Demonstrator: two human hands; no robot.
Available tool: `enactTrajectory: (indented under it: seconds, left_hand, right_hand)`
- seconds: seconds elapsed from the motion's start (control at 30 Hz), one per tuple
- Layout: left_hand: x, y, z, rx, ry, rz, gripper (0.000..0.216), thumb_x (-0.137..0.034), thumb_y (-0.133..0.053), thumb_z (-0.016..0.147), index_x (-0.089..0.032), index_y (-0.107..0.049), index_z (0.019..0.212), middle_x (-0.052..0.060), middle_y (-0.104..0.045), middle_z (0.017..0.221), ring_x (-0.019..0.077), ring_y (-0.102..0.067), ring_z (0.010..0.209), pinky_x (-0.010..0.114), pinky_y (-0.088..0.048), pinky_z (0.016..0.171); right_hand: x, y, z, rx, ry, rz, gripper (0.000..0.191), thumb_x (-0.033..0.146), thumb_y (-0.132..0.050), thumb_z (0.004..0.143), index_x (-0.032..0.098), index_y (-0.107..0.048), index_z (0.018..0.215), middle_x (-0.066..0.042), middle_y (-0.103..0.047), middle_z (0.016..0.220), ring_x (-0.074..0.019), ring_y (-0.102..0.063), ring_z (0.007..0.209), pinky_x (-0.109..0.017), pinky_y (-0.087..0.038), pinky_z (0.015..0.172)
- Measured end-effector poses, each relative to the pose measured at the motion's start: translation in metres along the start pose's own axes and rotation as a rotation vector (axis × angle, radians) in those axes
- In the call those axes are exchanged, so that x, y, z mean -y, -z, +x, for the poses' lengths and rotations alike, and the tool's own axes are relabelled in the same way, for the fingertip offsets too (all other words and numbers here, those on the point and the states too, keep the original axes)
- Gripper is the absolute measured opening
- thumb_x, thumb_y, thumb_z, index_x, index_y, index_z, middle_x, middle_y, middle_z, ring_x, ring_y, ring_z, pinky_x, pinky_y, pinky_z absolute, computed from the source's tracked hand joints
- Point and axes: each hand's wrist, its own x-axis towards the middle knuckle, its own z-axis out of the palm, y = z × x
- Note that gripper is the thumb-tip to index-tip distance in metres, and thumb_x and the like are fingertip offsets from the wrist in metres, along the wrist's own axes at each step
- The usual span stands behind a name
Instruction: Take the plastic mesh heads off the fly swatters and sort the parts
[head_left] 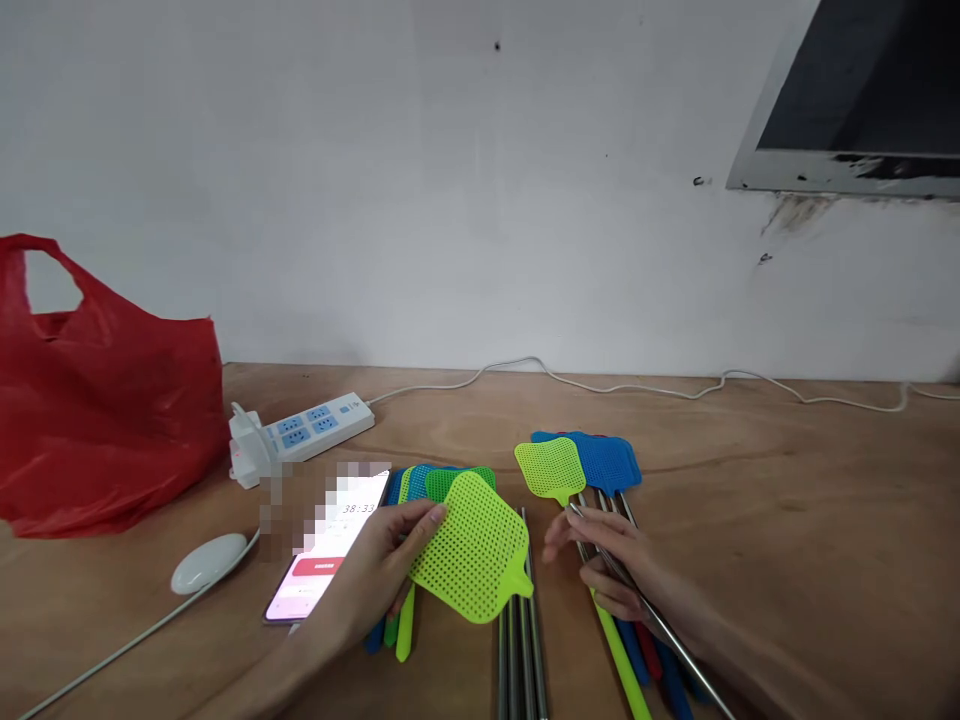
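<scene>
My left hand (375,565) pinches the edge of a yellow-green fly swatter head (476,550), a perforated plastic square whose short neck points right. Between the fingers of my right hand (626,560) is a thin metal rod (679,645); its upper tip lies to the right of the neck, apart from it. Several loose metal rods (514,665) lie side by side between my hands. Beyond and under my right hand are fly swatters with blue heads (611,462) and one with a yellow-green head (550,468). My left hand partly covers more swatters with green heads (480,477) and blue ones.
A lit phone (330,560) lies left of my left hand. Farther left are a white power strip (322,425), a white oval device (208,563) with a cable, and a red plastic bag (112,400). A white cord (600,388) runs along the wall at the back of the wooden table (825,520).
</scene>
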Motion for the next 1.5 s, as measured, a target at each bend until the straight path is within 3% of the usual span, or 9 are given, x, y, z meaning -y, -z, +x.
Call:
enactTrajectory:
  seconds: [0.13,0.3,0.47,0.67,0.77,0.9,1.03,1.23,1.5]
  left_hand:
    - [0.000,-0.006,-0.003,0.124,0.029,-0.014,0.050,-0.066,-0.049,0.089,-0.017,-0.058,0.079,-0.008,-0.044,0.058,0.0037,-0.031,0.032,0.015,-0.025,0.027]
    - [0.004,-0.005,-0.003,0.033,-0.064,-0.046,0.050,-0.059,-0.052,0.092,-0.023,-0.049,0.126,-0.002,-0.054,0.087,0.0100,-0.051,0.051,0.020,-0.045,0.040]
    - [0.001,-0.003,-0.008,-0.140,-0.312,0.193,0.040,-0.042,-0.056,0.096,-0.028,-0.047,0.132,0.002,-0.059,0.100,0.0166,-0.058,0.076,0.028,-0.051,0.066]
    - [-0.001,-0.008,-0.007,0.026,-0.232,0.023,0.032,-0.041,-0.061,0.092,-0.021,-0.065,0.117,0.001,-0.066,0.080,0.0191,-0.064,0.076,0.031,-0.053,0.072]
    - [0.002,-0.006,-0.002,0.010,-0.143,-0.083,0.034,-0.042,-0.066,0.088,-0.019,-0.070,0.111,0.002,-0.069,0.075,0.0204,-0.066,0.076,0.032,-0.054,0.073]
    - [0.004,0.005,0.005,-0.106,-0.125,-0.098,0.034,-0.042,-0.065,0.085,-0.018,-0.072,0.107,0.001,-0.068,0.073,0.0198,-0.066,0.072,0.031,-0.054,0.071]
    - [0.004,0.014,0.009,-0.183,-0.154,0.088,0.036,-0.043,-0.055,0.088,-0.017,-0.070,0.108,0.002,-0.067,0.079,0.0189,-0.064,0.066,0.028,-0.051,0.061]
    - [0.005,0.016,0.010,-0.256,-0.246,0.626,0.035,-0.035,-0.046,0.090,-0.016,-0.071,0.106,-0.001,-0.055,0.060,0.0214,-0.056,0.054,0.028,-0.037,0.052]
    - [0.012,0.013,0.008,-0.242,-0.358,0.882,0.033,-0.032,-0.043,0.093,-0.020,-0.070,0.108,0.009,-0.064,0.095,0.0278,-0.065,0.080,0.036,-0.047,0.067]
  right_hand:
    - [-0.004,-0.005,-0.006,0.014,-0.019,0.006,0.033,0.050,-0.073,0.082,0.018,-0.073,0.091,0.006,-0.057,0.059,-0.0005,-0.020,0.034,-0.018,-0.016,0.034]
    - [-0.012,-0.007,-0.006,-0.072,-0.006,0.021,0.046,0.056,-0.075,0.076,0.012,-0.077,0.091,0.014,-0.025,0.037,-0.0033,-0.014,0.033,-0.020,-0.015,0.035]
    - [-0.008,-0.007,-0.005,-0.178,0.054,0.056,0.047,0.051,-0.076,0.077,0.012,-0.077,0.102,0.013,-0.029,0.036,-0.0034,-0.013,0.034,-0.020,-0.013,0.036]
    - [-0.006,-0.012,-0.008,-0.071,-0.002,0.086,0.045,0.048,-0.078,0.075,0.017,-0.077,0.108,0.011,-0.038,0.041,-0.0019,-0.016,0.034,-0.018,-0.016,0.034]
    - [-0.005,-0.014,-0.009,-0.047,-0.001,0.074,0.039,0.046,-0.078,0.076,0.021,-0.077,0.105,-0.001,-0.069,0.073,0.0016,-0.020,0.034,-0.017,-0.018,0.034]
    - [-0.005,-0.011,-0.007,-0.138,0.096,0.041,0.031,0.045,-0.074,0.080,0.021,-0.077,0.098,-0.008,-0.074,0.103,0.0032,-0.025,0.035,-0.017,-0.018,0.035]
    - [-0.006,-0.007,-0.004,-0.225,0.171,0.046,0.030,0.044,-0.075,0.078,0.018,-0.076,0.092,-0.008,-0.075,0.093,0.0026,-0.025,0.034,-0.017,-0.018,0.034]
    - [-0.007,-0.009,-0.002,-0.229,0.159,0.123,0.041,0.054,-0.069,0.081,0.013,-0.074,0.080,-0.003,-0.067,0.067,0.0018,-0.024,0.031,-0.017,-0.017,0.033]
    - [-0.006,-0.010,-0.002,-0.291,0.160,0.214,0.049,0.061,-0.068,0.078,0.013,-0.069,0.069,0.005,-0.048,0.047,-0.0023,-0.024,0.032,-0.018,-0.020,0.032]
